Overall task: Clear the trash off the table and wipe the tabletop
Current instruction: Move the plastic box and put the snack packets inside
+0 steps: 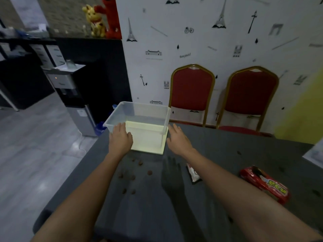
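Note:
A clear plastic bin (139,109) stands at the far left corner of the dark grey table (218,151), and nothing shows inside it. My left hand (120,138) rests flat against the bin's near left wall, fingers at the rim. My right hand (178,138) hovers open just beside the bin's right corner, not touching it. Several small brown crumbs (132,177) lie scattered on the tabletop between my forearms. A small white wrapper (193,173) lies by my right forearm. A red snack packet (265,184) with yellow lettering lies further right.
Two red chairs with gold frames (192,91) stand against the patterned wall behind the table. A water dispenser (76,102) stands on the floor to the left. A white object (314,154) pokes in at the table's right edge. More dark specks (316,193) dot the table's right side.

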Demonstrator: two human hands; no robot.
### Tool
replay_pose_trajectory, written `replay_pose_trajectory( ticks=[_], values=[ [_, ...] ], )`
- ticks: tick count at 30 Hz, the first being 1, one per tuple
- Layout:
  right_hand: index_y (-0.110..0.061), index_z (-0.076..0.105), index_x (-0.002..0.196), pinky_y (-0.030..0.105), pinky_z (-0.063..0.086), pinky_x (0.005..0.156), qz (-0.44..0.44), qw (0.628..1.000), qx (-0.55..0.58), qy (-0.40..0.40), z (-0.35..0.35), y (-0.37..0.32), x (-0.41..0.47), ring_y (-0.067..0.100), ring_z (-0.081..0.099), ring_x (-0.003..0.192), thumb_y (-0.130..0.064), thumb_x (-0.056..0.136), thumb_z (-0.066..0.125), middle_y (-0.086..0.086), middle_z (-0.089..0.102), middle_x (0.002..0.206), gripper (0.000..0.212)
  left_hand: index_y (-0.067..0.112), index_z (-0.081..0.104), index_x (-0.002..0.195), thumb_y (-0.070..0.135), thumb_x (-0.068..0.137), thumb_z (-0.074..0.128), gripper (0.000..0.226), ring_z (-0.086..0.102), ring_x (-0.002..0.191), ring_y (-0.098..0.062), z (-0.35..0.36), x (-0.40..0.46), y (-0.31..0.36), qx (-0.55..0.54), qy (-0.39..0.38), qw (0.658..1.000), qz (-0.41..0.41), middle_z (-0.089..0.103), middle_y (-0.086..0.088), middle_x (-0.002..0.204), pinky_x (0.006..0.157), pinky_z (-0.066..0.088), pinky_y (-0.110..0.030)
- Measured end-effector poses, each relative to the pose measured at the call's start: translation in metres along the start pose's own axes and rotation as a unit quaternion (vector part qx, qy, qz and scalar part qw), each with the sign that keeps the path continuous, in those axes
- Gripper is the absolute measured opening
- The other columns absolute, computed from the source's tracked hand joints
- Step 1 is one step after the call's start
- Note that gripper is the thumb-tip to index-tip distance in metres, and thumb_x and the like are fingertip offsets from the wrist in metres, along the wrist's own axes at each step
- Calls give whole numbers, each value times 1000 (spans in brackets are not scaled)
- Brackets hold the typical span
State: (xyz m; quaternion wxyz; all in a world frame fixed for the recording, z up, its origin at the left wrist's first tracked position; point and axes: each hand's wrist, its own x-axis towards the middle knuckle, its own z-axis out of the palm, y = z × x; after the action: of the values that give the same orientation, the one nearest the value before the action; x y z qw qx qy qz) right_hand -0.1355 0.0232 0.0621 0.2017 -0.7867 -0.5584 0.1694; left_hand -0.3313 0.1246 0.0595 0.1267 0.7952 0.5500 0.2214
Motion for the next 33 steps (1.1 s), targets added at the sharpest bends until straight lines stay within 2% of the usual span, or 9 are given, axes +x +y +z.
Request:
replay_pose_trajectory(
  ticks=[8, 11, 13, 15, 18, 25, 29, 31, 33],
  values=[
    [-8, 50, 131, 32, 47, 85, 187, 903, 387, 21, -1, -32, 79, 26, 58, 109, -17, 94, 50, 5, 59, 122, 37, -1, 32, 137, 24, 92, 43, 53, 35, 130, -43, -15, 125, -60, 6, -79, 985, -152, 40, -25, 141, 108, 30, -51],
    [-5, 54, 118, 32, 51, 67, 252, 844, 468, 67, -4, -35, 93, 25, 62, 89, -18, 93, 54, 11, 63, 106, 29, -4, 38, 133, 25, 93, 44, 49, 50, 115, -43, -8, 146, -67, -80, -155, 970, -170, 49, -27, 130, 90, 42, -43],
    [-4, 55, 115, 38, 54, 75, 287, 828, 478, 68, -2, -34, 96, 29, 64, 91, -19, 91, 57, 15, 65, 107, 29, -5, 52, 119, 18, 90, 46, 38, 56, 103, -42, -1, 150, -74, -107, -147, 970, -164, 57, -27, 117, 79, 44, -42],
    [-4, 56, 112, 41, 54, 85, 308, 829, 463, 62, -2, -32, 96, 28, 64, 93, -19, 89, 61, 14, 65, 103, 28, -5, 59, 109, 9, 88, 45, 29, 58, 96, -42, 4, 147, -79, -118, -110, 975, -151, 62, -27, 106, 72, 43, -40],
    [-6, 59, 99, 34, 53, 70, 306, 838, 444, 79, -11, -34, 95, 23, 61, 78, -16, 87, 63, 10, 63, 88, 16, 1, 65, 106, 6, 85, 45, 29, 57, 85, -34, -5, 143, -79, -167, -65, 975, -133, 64, -21, 96, 70, 41, -38],
    [-12, 63, 80, 32, 53, 62, 245, 871, 410, 113, -56, -9, 64, 22, 65, 71, -42, 91, 49, 7, 70, 79, 35, 8, 65, 90, 44, 83, 53, 39, 55, 82, -28, -61, 124, -50, -239, -57, 957, -155, 61, -13, 91, 73, 40, -36],
    [-16, 55, 68, 20, 45, 45, 192, 874, 446, 14, -85, 27, 11, 11, 53, 42, -40, 96, 41, -5, 53, 45, 40, 8, 66, 99, 46, 93, 46, 44, 56, 79, -25, -76, 77, -17, -240, -121, 959, -86, 61, -14, 98, 67, 46, -31],
    [-17, 52, 65, 19, 46, 44, 179, 859, 477, -54, -94, 47, -18, 10, 50, 39, -35, 97, 35, -5, 50, 44, 40, 9, 63, 111, 44, 94, 45, 43, 57, 81, -24, -77, 47, -1, -279, -159, 942, -94, 60, -15, 107, 55, 53, -25],
    [-13, 59, 71, 22, 49, 49, 180, 848, 485, -115, -103, 71, -52, 14, 57, 45, -34, 96, 33, 0, 58, 51, 42, 9, 56, 125, 40, 96, 42, 44, 56, 90, -25, -71, 10, 14, -296, -193, 930, -103, 56, -15, 117, 68, 54, -30]
  ],
)
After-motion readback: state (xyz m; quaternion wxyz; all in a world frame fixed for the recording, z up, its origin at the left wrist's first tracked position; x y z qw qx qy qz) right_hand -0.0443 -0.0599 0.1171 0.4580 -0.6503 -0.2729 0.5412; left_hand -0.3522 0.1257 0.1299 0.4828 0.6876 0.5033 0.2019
